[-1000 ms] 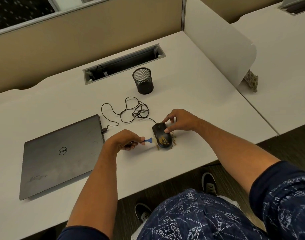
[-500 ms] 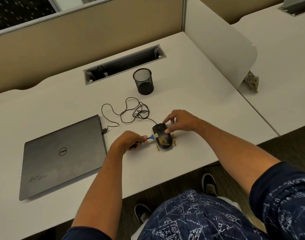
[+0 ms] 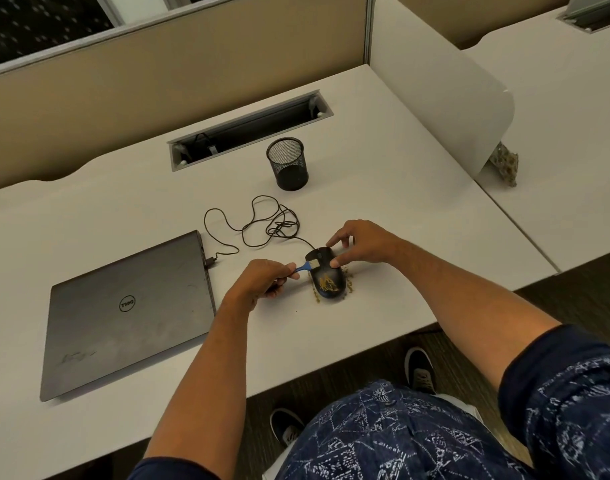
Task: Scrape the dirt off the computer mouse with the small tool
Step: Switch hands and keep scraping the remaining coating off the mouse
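A black wired computer mouse (image 3: 327, 280) lies on the white desk (image 3: 383, 209), smeared with yellowish-brown dirt on its near half. Crumbs of dirt (image 3: 315, 297) lie around its edges. My right hand (image 3: 360, 242) pinches the mouse's far end between thumb and fingers. My left hand (image 3: 267, 278) grips a small blue tool (image 3: 308, 265) by its handle. The tool's pale flat tip rests on the mouse's top left side, near the buttons.
A closed grey laptop (image 3: 126, 310) lies to the left, with the mouse cable (image 3: 258, 223) looped behind and plugged into it. A black mesh pen cup (image 3: 289, 163) stands further back, before a cable slot (image 3: 251, 129). A white divider (image 3: 435, 81) bounds the right.
My left hand has moved right and slightly away from me, bringing the tool's tip from beside the mouse onto its top. My right hand has kept its hold.
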The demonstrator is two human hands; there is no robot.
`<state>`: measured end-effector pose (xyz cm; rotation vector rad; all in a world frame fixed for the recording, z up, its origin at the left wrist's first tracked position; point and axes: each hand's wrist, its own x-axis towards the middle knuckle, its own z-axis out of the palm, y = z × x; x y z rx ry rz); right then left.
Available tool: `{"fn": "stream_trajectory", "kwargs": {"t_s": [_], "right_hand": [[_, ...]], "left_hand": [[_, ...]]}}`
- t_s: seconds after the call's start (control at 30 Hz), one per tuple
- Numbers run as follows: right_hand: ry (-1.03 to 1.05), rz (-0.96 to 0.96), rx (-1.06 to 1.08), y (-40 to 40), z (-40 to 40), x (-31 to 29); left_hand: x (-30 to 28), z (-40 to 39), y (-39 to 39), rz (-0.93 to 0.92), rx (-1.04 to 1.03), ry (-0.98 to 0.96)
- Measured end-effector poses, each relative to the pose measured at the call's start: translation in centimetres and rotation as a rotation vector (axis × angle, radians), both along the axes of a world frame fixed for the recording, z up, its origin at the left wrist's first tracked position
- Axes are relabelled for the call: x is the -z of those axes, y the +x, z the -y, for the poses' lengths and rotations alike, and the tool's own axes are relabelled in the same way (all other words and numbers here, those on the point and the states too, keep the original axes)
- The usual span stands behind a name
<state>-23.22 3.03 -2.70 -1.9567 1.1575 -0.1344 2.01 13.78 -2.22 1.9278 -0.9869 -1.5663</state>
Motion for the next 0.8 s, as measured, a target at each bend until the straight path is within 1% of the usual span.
{"fn": "stream_trajectory", "kwargs": {"t_s": [0.17,0.37,0.57,0.67,0.8], "right_hand": [[-0.003,-0.026,-0.002,0.1,0.1,-0.2],[-0.011,-0.02,-0.007,0.0,0.0,-0.4],[0.006,-0.027,0.001,0.0,-0.2,-0.7],[0.007,-0.031,0.002,0.1,-0.3,-0.8],[0.006,-0.03,0.008,0.1,-0.3,-0.9]], "left_hand": [[0.1,0.1,-1.1,0.041,0.068,0.02],[-0.7,0.3,-0.6,0.048,0.21,0.121],[-1.2,0.2,0.3,0.18,0.35,0.227],[-1.4,0.0,1.0,0.096,0.299,0.19],[-1.4,-0.1,1.3,0.035,0.161,0.06]]}}
